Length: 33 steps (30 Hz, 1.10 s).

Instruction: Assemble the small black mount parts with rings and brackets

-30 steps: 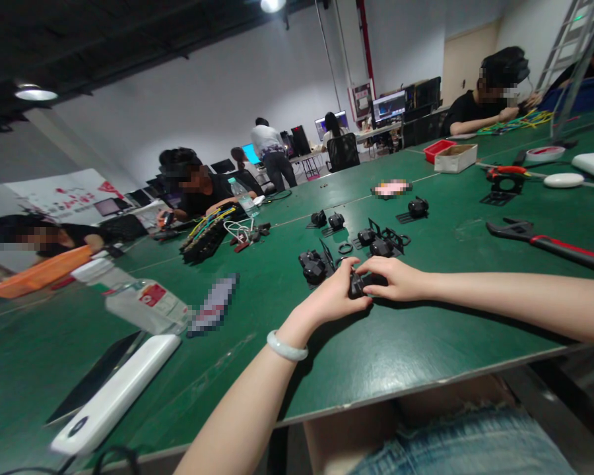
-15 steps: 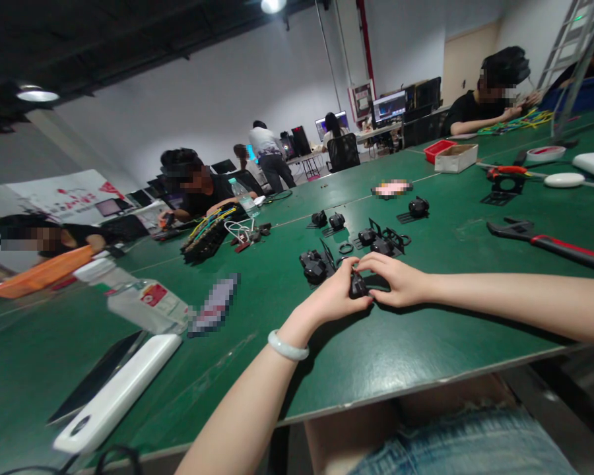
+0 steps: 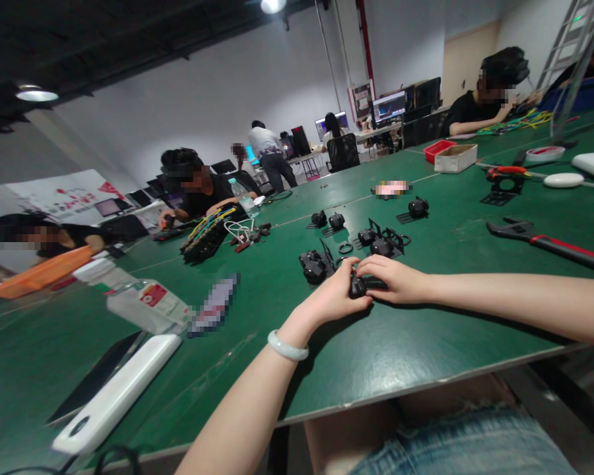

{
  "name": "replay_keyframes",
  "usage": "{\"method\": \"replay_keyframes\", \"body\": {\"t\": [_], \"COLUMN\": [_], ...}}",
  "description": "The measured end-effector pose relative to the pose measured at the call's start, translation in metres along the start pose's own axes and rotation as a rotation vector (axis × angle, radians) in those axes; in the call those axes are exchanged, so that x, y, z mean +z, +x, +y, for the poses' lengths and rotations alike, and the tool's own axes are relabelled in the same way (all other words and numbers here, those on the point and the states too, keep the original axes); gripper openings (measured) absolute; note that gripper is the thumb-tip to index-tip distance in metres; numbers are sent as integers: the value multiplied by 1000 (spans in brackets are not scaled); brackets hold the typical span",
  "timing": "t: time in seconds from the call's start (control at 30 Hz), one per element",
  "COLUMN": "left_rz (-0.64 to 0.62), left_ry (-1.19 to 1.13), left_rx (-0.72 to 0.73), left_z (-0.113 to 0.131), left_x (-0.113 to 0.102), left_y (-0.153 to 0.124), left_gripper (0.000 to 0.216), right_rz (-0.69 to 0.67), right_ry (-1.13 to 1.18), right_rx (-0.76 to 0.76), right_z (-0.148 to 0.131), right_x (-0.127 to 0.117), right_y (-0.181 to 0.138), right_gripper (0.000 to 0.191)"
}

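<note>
Stretching across most of the view, the surface (image 3: 426, 343) looked as it had a second before: the bottle (image 3: 143, 303), the wrench (image 3: 549, 244) and the loose black pieces (image 3: 315, 267) beyond the hands lay where they had been. Only the hands had shifted, and only slightly. Half a second before, the right hand (image 3: 395, 278) had arched up with its fingers raised. Now it had flattened again, the fingers lying lower over the part (image 3: 358, 287). The left hand (image 3: 332, 298), with a bracelet (image 3: 288, 346) at the wrist, had hardly moved. That suggested small fiddling at one spot, pressing or turning rather than carrying. Both hands were curled closed and pinched the part between their fingertips, the left from the near side and the right from the far side. The part sat low between them, near the front edge of the surface. Whether it rested on the surface or hung just above could not be told.
</note>
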<state>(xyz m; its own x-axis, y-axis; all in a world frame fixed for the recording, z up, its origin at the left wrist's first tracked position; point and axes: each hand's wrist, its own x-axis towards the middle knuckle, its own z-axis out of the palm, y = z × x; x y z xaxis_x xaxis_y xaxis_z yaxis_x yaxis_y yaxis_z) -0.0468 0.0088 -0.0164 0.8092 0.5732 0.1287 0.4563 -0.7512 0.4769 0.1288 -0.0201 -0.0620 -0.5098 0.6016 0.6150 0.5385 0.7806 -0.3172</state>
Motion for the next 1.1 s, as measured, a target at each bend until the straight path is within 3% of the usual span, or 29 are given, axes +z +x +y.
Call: {"method": "replay_keyframes", "body": {"t": [1.1], "left_rz": [-4], "left_ry": [27], "left_rx": [-3], "left_z": [-3], "left_x": [1], "left_y": [0], "left_gripper": [64], "right_rz": [-28], "right_ry": [69], "right_rx": [114], "right_z": [0], "right_x": [-2], "right_y": [2], "right_gripper": [35]}}
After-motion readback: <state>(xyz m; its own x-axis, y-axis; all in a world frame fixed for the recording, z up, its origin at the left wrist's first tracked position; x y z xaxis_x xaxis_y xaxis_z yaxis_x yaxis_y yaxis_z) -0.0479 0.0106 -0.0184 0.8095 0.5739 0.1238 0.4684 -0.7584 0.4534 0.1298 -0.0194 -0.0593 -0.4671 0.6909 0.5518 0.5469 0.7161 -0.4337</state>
